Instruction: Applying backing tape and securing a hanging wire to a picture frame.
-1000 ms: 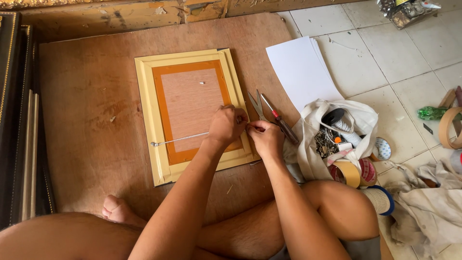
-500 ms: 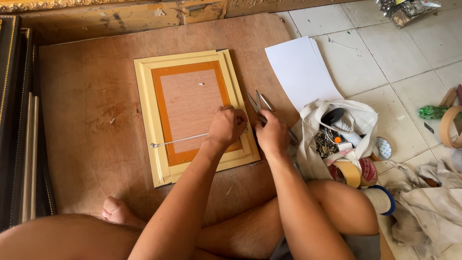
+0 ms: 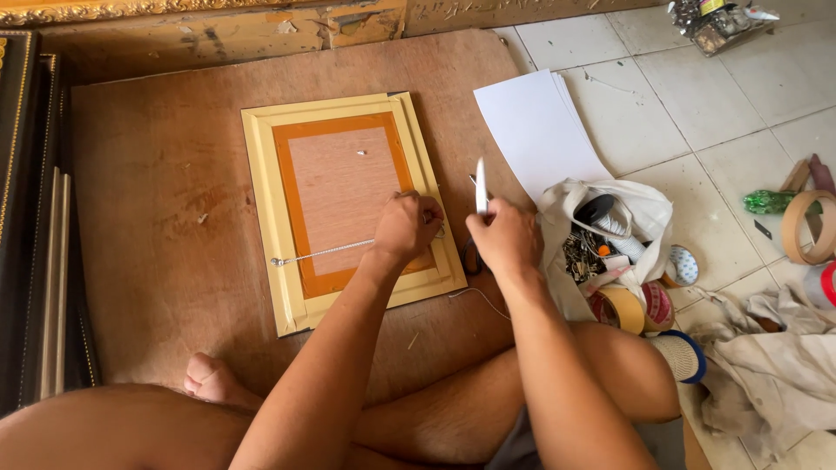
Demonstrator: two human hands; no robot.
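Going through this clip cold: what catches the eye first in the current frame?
The cream picture frame with its orange-taped backing lies face down mid-board, a white cord stretched across it. The left hand pinches the cord's right end at the frame's edge, while the right hand beside it holds up a slim white-handled tool. Right of them, an open white bag of clutter sits on the tiles.
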